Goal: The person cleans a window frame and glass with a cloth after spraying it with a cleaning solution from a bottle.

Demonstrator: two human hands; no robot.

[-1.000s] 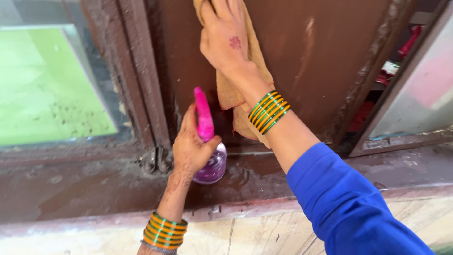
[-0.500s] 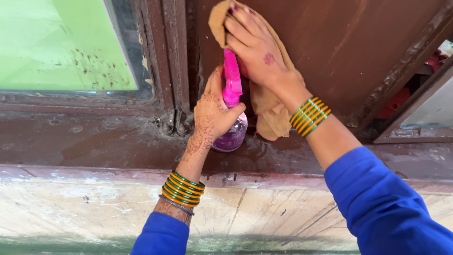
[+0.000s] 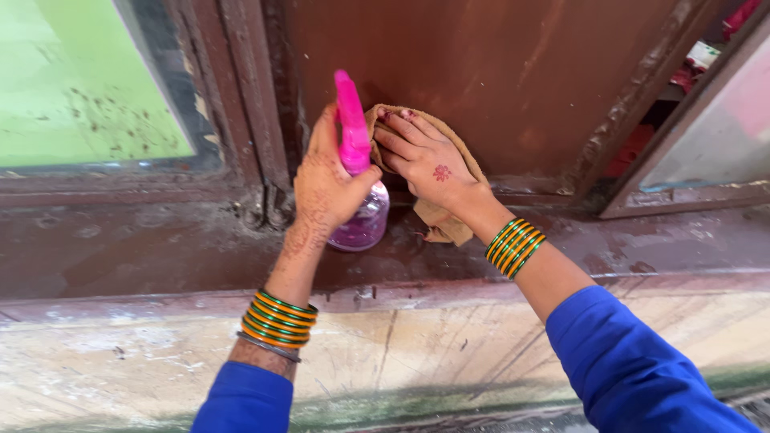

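**Bottle braced, cloth pressed low on the panel**

Left grip (image 3: 325, 188) wraps the pink-topped spray bottle (image 3: 361, 216), steadying it upright on the wet brown sill (image 3: 160, 256). Right hand (image 3: 425, 160) lies flat, fingers spread, pinning a tan cloth (image 3: 441, 224) against the brown panel (image 3: 481, 72) near its bottom edge.

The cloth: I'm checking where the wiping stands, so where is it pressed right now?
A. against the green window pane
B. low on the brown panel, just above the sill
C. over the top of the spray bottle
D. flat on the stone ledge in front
B: the right hand presses the cloth low on the brown panel, beside the spray bottle held by the left hand.
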